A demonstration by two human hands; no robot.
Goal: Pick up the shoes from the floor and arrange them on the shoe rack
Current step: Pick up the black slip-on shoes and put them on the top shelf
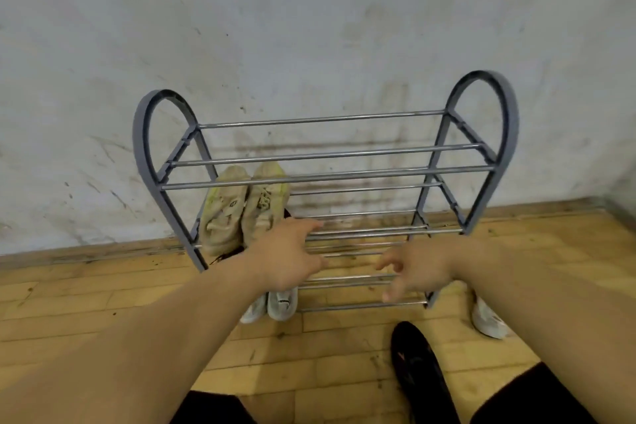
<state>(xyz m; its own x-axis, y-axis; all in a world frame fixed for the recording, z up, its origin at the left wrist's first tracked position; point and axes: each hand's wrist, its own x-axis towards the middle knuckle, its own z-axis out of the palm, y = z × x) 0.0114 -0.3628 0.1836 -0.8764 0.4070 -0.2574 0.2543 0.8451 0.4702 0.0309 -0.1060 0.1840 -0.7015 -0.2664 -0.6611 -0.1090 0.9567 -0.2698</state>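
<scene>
A grey shoe rack with metal bars stands against the wall. A pair of beige sneakers rests on a middle shelf at its left side. A pair of white shoes sits low at the rack's front, partly hidden under my left hand. That hand hovers open just in front of the beige pair, holding nothing. My right hand is open too, fingers spread over the lower bars. One white shoe lies on the floor by the rack's right foot.
A black shoe is on the wooden floor near the bottom, beside dark trouser legs. The stained grey wall runs right behind the rack. The top shelf bars carry nothing.
</scene>
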